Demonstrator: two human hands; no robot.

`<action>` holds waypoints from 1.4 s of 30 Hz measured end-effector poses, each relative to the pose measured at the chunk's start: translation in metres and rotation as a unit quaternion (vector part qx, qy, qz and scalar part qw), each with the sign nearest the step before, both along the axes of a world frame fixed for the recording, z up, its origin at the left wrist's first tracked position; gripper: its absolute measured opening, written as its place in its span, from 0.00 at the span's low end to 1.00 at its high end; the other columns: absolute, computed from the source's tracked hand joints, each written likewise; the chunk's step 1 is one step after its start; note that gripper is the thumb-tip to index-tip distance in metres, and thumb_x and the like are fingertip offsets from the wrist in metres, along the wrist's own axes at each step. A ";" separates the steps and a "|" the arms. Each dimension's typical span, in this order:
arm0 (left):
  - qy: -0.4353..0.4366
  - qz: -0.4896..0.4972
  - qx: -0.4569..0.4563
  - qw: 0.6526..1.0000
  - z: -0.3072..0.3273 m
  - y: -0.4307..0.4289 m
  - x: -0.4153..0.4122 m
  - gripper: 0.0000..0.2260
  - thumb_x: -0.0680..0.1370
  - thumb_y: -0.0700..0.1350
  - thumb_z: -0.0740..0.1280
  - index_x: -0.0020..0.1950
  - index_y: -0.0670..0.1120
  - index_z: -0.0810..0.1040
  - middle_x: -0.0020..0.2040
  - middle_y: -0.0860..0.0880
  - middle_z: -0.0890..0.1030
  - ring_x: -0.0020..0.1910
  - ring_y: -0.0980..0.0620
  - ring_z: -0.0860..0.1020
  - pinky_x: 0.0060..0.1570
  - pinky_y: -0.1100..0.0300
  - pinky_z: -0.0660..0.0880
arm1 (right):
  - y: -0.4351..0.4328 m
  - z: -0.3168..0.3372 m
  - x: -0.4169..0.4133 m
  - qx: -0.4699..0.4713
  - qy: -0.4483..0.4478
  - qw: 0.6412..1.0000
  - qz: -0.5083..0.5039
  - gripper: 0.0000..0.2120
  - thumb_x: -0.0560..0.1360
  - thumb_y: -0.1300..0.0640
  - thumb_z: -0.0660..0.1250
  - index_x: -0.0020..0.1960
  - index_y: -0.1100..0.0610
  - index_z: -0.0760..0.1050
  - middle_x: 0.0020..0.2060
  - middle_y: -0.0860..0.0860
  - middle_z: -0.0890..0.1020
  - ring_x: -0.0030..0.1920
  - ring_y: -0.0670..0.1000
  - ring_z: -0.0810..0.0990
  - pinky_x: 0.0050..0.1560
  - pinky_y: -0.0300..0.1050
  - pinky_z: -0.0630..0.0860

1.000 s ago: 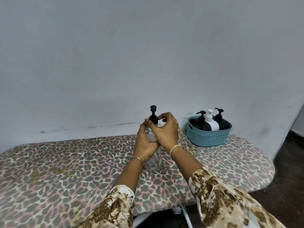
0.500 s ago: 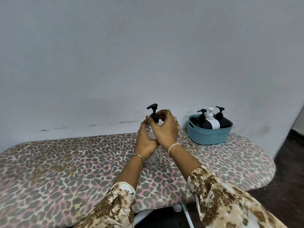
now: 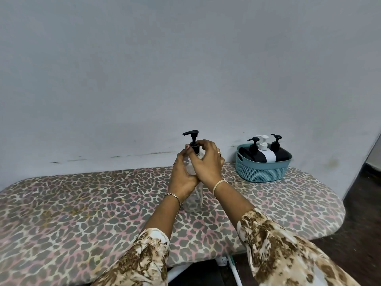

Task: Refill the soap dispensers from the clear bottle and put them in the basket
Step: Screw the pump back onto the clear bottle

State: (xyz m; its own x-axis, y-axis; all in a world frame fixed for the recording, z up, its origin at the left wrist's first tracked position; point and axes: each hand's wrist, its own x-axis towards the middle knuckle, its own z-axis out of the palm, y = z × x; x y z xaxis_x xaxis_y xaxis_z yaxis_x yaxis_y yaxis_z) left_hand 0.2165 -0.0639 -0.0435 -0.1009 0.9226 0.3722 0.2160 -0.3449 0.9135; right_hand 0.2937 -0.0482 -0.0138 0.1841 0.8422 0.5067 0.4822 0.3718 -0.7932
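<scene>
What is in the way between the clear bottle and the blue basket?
Nothing that I can see. The left hand and right hand hold the bottle, and only bare spotted table lies between it and the basket. Three soap dispensers already sit inside the basket.

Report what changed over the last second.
The pump turned: its nozzle, end-on before, now points left, twisted by the right hand pinching its collar. The left hand kept holding the clear bottle; the basket with three dispensers did not move.
</scene>
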 end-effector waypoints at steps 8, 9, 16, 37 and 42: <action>0.024 -0.002 -0.015 1.000 -0.003 0.003 -0.003 0.36 0.69 0.40 0.76 0.71 0.51 0.61 0.67 0.51 0.71 0.65 0.53 0.72 0.62 0.61 0.72 | -0.006 0.007 0.003 -0.020 -0.094 0.994 -0.058 0.14 0.76 0.39 0.62 0.55 0.44 0.78 0.49 0.42 0.82 0.60 0.45 0.72 0.59 0.50 0.54; 0.029 0.002 -0.017 0.999 -0.003 0.003 -0.003 0.36 0.69 0.42 0.76 0.71 0.51 0.61 0.67 0.51 0.71 0.65 0.53 0.72 0.61 0.61 0.72 | -0.008 0.009 0.001 -0.025 -0.097 0.992 -0.073 0.14 0.76 0.38 0.62 0.54 0.44 0.79 0.49 0.43 0.82 0.59 0.45 0.73 0.59 0.49 0.54; 0.079 0.067 -0.021 0.994 0.005 -0.011 0.009 0.35 0.69 0.63 0.62 0.73 0.51 0.59 0.67 0.48 0.70 0.64 0.48 0.72 0.62 0.49 0.73 | -0.016 0.012 -0.003 -0.040 -0.105 0.985 -0.132 0.14 0.76 0.38 0.61 0.53 0.44 0.79 0.46 0.44 0.82 0.59 0.46 0.72 0.61 0.51 0.55; 0.130 0.001 -0.050 0.990 0.008 -0.009 -0.006 0.40 0.70 0.45 0.75 0.76 0.49 0.54 0.69 0.49 0.65 0.69 0.51 0.65 0.67 0.60 0.67 | -0.016 0.010 0.004 -0.071 -0.028 0.997 -0.027 0.15 0.75 0.41 0.65 0.55 0.48 0.80 0.50 0.45 0.83 0.57 0.51 0.77 0.56 0.49 0.72; 0.090 -0.046 -0.049 0.994 0.013 -0.014 -0.024 0.40 0.66 0.42 0.79 0.73 0.52 0.63 0.63 0.57 0.71 0.67 0.51 0.71 0.63 0.58 0.73 | -0.017 0.001 0.014 -0.082 0.055 0.988 0.123 0.17 0.76 0.45 0.67 0.61 0.53 0.77 0.57 0.48 0.81 0.61 0.48 0.77 0.59 0.42 0.73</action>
